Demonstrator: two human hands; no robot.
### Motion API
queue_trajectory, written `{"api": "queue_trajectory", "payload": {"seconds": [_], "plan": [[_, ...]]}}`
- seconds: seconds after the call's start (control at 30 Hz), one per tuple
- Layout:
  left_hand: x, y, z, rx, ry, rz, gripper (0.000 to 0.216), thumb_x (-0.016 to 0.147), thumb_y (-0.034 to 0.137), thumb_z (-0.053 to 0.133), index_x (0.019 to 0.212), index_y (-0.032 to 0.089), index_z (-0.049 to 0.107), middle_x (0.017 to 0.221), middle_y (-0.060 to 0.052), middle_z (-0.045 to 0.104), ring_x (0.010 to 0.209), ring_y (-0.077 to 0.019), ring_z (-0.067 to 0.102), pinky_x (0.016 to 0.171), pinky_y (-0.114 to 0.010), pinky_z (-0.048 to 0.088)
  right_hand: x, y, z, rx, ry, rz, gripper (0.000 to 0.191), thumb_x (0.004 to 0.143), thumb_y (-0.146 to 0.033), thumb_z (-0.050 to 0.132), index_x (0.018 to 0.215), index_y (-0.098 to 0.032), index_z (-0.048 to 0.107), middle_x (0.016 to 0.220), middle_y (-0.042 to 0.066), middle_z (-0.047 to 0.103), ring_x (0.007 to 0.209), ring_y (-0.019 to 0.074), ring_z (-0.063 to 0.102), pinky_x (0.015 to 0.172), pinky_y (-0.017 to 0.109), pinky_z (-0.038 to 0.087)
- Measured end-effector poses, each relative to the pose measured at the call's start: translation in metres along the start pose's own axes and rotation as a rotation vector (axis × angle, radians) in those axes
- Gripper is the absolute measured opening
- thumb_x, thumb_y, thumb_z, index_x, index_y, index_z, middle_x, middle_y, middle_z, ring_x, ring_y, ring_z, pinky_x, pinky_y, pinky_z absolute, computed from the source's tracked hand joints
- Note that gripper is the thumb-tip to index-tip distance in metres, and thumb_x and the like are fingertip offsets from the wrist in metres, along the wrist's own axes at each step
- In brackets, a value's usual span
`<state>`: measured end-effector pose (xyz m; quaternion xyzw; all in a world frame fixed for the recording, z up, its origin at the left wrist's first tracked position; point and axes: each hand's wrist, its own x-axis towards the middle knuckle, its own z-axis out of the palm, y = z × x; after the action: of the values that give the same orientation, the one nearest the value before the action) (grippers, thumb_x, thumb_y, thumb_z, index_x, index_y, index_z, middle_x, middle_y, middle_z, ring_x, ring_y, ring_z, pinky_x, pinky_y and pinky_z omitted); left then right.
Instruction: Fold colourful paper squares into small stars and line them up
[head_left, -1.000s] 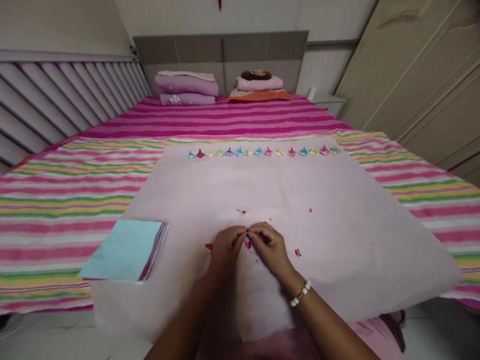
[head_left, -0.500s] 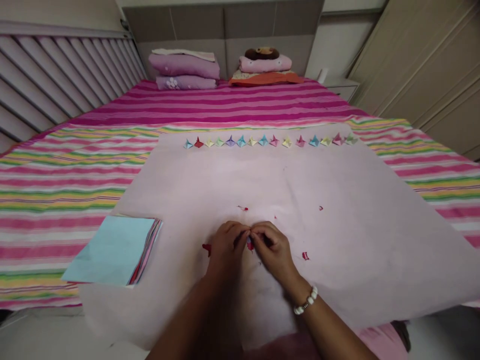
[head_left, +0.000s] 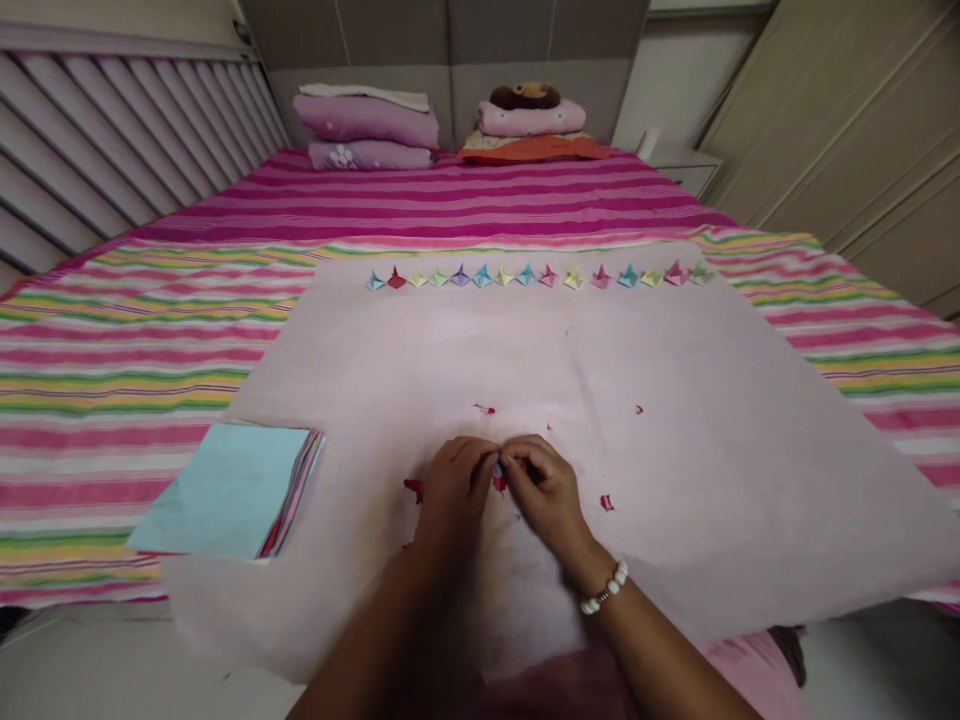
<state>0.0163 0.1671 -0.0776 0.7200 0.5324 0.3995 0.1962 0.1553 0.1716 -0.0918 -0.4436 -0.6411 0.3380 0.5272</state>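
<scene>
A bed (head_left: pixel 150 340) is covered by a spread striped in pink, yellow, green and white. At its head, folded purple bedding (head_left: pixel 367 120) and a pink and orange pile (head_left: pixel 532 130) are stacked side by side. Over the near half a pale pink sheet (head_left: pixel 712 430) is spread flat. Along the sheet's far edge a row of small folded paper shapes (head_left: pixel 525 275) in mixed colours is lined up. A stack of coloured paper squares (head_left: pixel 225 490), topped in light blue, is laid across the sheet's left edge. Red paper scraps (head_left: pixel 606 502) are scattered over the near middle.
</scene>
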Motion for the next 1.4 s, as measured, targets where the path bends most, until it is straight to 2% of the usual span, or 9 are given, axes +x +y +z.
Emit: {"api": "queue_trajectory", "payload": {"seconds": [0.27, 0.67, 0.87, 1.07, 1.2, 1.3, 1.4], "plan": [[0.0, 0.005, 0.001, 0.053, -0.027, -0.016, 0.013, 0.087, 0.013, 0.047, 0.082, 0.019, 0.057, 0.083, -0.003, 0.061, 0.081, -0.0193, 0.053, 0.075, -0.034, 0.043, -0.001, -0.001, 0.001, 0.012, 0.003, 0.031, 0.013, 0.086, -0.016, 0.054, 0.076, -0.021, 0.062, 0.079, 0.003, 0.059, 0.069, 0.0159, 0.056, 0.06, 0.028, 0.046], [-0.008, 0.002, 0.003, 0.015, 0.18, -0.102, 0.01, 0.088, 0.015, 0.045, 0.085, 0.019, 0.054, 0.083, -0.003, 0.058, 0.076, -0.0168, 0.054, 0.068, -0.031, 0.044, 0.0, -0.005, 0.001, -0.001, 0.053, 0.043, 0.013, 0.083, -0.015, 0.053, 0.073, -0.021, 0.059, 0.074, 0.002, 0.058, 0.066, 0.0153, 0.054, 0.058, 0.028, 0.044], [-0.006, 0.005, 0.007, 0.027, 0.195, -0.063, 0.005, 0.084, 0.018, 0.053, 0.08, 0.019, 0.054, 0.078, -0.002, 0.058, 0.072, -0.016, 0.054, 0.067, -0.029, 0.044, 0.0, -0.005, 0.002, 0.014, 0.048, 0.046, 0.014, 0.082, -0.012, 0.053, 0.072, -0.02, 0.058, 0.074, 0.001, 0.057, 0.066, 0.0149, 0.054, 0.059, 0.027, 0.044], [-0.006, 0.005, 0.01, -0.018, 0.276, -0.162, 0.003, 0.081, 0.017, 0.053, 0.079, 0.018, 0.055, 0.075, -0.002, 0.058, 0.067, -0.0145, 0.056, 0.062, -0.027, 0.046, -0.001, -0.005, 0.002, 0.032, 0.075, 0.054, 0.013, 0.081, -0.012, 0.053, 0.071, -0.02, 0.057, 0.074, 0.001, 0.056, 0.068, 0.015, 0.054, 0.059, 0.027, 0.044], [-0.006, 0.0, 0.008, -0.104, 0.286, -0.264, 0.007, 0.079, 0.015, 0.052, 0.085, 0.017, 0.056, 0.075, -0.002, 0.06, 0.066, -0.0144, 0.059, 0.062, -0.028, 0.05, -0.001, -0.004, 0.003, 0.048, 0.088, 0.062, 0.012, 0.078, -0.011, 0.052, 0.071, -0.02, 0.055, 0.072, 0.001, 0.056, 0.067, 0.0151, 0.053, 0.059, 0.027, 0.044], [-0.004, -0.003, 0.006, -0.123, 0.265, -0.235, 0.015, 0.079, 0.012, 0.049, 0.091, 0.016, 0.057, 0.078, -0.003, 0.061, 0.068, -0.0145, 0.06, 0.061, -0.027, 0.051, -0.002, -0.001, 0.003, 0.052, 0.093, 0.053, 0.012, 0.076, -0.009, 0.051, 0.071, -0.02, 0.054, 0.073, 0.001, 0.056, 0.068, 0.015, 0.053, 0.059, 0.027, 0.043], [-0.002, -0.004, 0.003, -0.116, 0.23, -0.141, 0.021, 0.077, 0.006, 0.045, 0.087, 0.018, 0.059, 0.088, -0.005, 0.062, 0.083, -0.0167, 0.061, 0.073, -0.031, 0.052, -0.001, 0.002, 0.004, 0.052, 0.101, 0.041, 0.013, 0.075, -0.009, 0.048, 0.074, -0.02, 0.054, 0.073, 0.0, 0.056, 0.066, 0.0148, 0.051, 0.059, 0.026, 0.042]]}}
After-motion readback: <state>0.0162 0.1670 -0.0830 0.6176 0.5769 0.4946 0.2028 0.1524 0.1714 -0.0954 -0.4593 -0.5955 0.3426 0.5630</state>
